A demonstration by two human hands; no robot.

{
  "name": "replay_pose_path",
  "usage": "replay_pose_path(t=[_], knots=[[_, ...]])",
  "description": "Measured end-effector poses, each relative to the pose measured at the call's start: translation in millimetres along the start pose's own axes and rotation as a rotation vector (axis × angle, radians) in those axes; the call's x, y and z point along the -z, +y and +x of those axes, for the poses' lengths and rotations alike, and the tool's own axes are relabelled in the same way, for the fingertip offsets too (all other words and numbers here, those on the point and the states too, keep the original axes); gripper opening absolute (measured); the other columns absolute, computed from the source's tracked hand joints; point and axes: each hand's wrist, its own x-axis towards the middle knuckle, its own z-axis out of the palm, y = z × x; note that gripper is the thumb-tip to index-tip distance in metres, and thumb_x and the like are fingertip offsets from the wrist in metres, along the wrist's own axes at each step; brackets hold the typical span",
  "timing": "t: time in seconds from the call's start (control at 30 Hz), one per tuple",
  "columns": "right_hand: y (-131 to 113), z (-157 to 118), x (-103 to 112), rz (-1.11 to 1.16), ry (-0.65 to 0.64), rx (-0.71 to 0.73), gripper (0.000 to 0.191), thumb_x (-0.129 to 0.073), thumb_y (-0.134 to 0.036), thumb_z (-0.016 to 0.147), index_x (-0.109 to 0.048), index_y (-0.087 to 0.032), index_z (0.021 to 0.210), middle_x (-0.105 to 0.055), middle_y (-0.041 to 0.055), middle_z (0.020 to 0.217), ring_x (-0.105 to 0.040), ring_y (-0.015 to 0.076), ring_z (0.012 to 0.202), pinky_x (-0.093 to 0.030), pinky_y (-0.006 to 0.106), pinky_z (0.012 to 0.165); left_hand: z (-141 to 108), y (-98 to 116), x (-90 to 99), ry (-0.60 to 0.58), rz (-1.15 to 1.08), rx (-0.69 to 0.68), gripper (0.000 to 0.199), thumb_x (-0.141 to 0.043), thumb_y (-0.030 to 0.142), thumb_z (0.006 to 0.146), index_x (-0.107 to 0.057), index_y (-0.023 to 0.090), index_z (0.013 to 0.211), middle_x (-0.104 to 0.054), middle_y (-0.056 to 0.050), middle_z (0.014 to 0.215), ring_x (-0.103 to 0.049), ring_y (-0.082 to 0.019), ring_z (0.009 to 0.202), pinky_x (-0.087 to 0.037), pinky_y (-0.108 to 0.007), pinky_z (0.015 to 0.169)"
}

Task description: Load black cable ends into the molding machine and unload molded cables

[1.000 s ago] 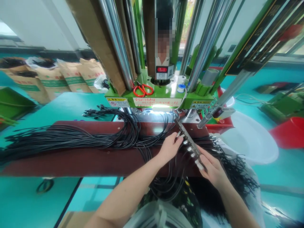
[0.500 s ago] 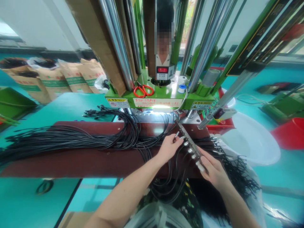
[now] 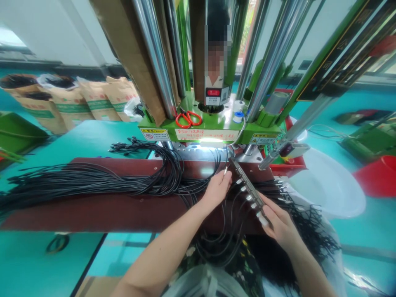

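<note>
My left hand [image 3: 219, 185] pinches a small metal connector [image 3: 225, 170], held just left of a long metal bar [image 3: 247, 181]. My right hand [image 3: 276, 216] is closed round the lower end of this bar, which slants down to the right. Several silvery connectors [image 3: 249, 198] sit along the bar's left side, and black cables hang from them. A thick bundle of black cables [image 3: 117, 181] lies across the brown board [image 3: 93, 212], passing behind my left hand. More cable ends [image 3: 309, 222] are heaped to the right of my right hand.
A green press [image 3: 213, 130] with steel columns stands ahead, red-handled scissors [image 3: 189, 119] and a blue-white spool [image 3: 238, 117] on its ledge. At the right are a white basin [image 3: 334, 181] and a red bucket [image 3: 377, 175]. Paper sacks [image 3: 74, 103] stand at the back left.
My left hand has drawn slightly left, away from the bar, and the connector in its fingers now points more upright. My right hand and the bar are nearly unmoved.
</note>
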Motion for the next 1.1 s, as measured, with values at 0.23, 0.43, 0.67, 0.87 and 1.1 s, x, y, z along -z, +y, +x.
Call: replay_pose_path(t=[0.23, 0.43, 0.67, 0.87, 1.1], knots=[[-6, -5, -6, 0.031, -0.024, 0.04, 0.047, -0.067, -0.043, 0.065, -0.062, -0.024, 0.108, -0.061, 0.0058, 0.095, -0.046, 0.008, 0.056, -0.035, 0.017, 0.042, -1, 4, 5.1, -0.099, 0.157, -0.08, 0.037, -0.029, 0.043, 0.086, -0.034, 0.018, 0.059, -0.039, 0.004, 0.053, -0.037, -0.009, 0.052, -0.03, -0.022, 0.053], [0, 1, 2, -0.022, -0.064, 0.028, 0.048, -0.065, -0.045, 0.067, -0.06, -0.025, 0.112, -0.061, 0.0061, 0.097, -0.048, 0.0083, 0.056, -0.036, 0.017, 0.041, 2, 0, 7.5, -0.133, 0.11, -0.05, 0.036, -0.032, 0.044, 0.083, -0.032, 0.018, 0.058, -0.034, 0.005, 0.053, -0.032, -0.008, 0.052, -0.026, -0.022, 0.052], [9, 5, 8, -0.097, -0.126, 0.106, 0.045, -0.059, -0.045, 0.074, -0.057, -0.027, 0.116, -0.058, 0.0055, 0.114, -0.057, 0.0171, 0.086, -0.049, 0.023, 0.063, 1, 0, 12.8, -0.216, 0.059, 0.025, 0.04, -0.032, 0.049, 0.082, -0.033, 0.019, 0.056, -0.034, 0.006, 0.047, -0.032, -0.008, 0.046, -0.026, -0.022, 0.048], [3, 0, 3, -0.351, -0.188, 0.271, 0.044, -0.051, -0.042, 0.08, -0.051, -0.027, 0.121, -0.054, 0.005, 0.121, -0.052, 0.0236, 0.104, -0.046, 0.036, 0.083, 1, -1, 16.5, -0.227, 0.055, 0.055, 0.041, -0.033, 0.051, 0.081, -0.034, 0.019, 0.055, -0.032, 0.006, 0.045, -0.033, -0.008, 0.043, -0.026, -0.022, 0.047], [-4, -14, 1, -0.201, -0.117, 0.193, 0.047, -0.056, -0.045, 0.075, -0.056, -0.021, 0.116, -0.064, 0.0075, 0.102, -0.06, 0.0193, 0.084, -0.05, 0.026, 0.06, 1, 3, 10.4, -0.185, 0.272, -0.078, 0.037, -0.031, 0.045, 0.084, -0.038, 0.019, 0.06, -0.041, 0.003, 0.055, -0.041, -0.011, 0.054, -0.032, -0.024, 0.055]])
